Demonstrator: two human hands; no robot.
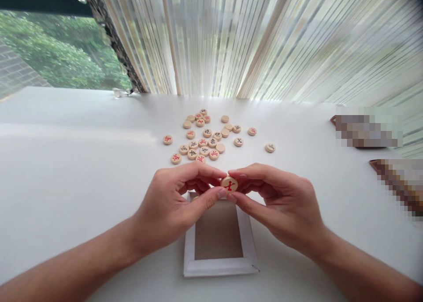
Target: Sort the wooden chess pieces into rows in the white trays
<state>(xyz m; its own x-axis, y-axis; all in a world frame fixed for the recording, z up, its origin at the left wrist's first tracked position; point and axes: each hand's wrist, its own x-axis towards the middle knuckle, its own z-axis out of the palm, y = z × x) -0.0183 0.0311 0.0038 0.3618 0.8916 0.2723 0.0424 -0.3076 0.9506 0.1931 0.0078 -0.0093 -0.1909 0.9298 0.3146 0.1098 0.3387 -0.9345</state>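
Between the fingertips of both hands is a round wooden Chinese chess piece (230, 185) with a red character facing me. My left hand (185, 196) pinches its left edge with thumb and forefinger, while my right hand (277, 200) pinches the right edge. Below them lies an open cardboard box (218, 267) with white sides and a brown inside. Part of a pale round piece (194, 199) shows at the box's far left corner, mostly hidden by my left hand. Beyond my hands, several more chess pieces (204, 151) are scattered, some with red or black characters, others blank side up.
The white table (82, 169) reaches to a window with a striped string curtain (211, 42). One chess piece (270, 147) lies apart on the right. Two blurred-out framed objects (366, 132) stand near the right edge.
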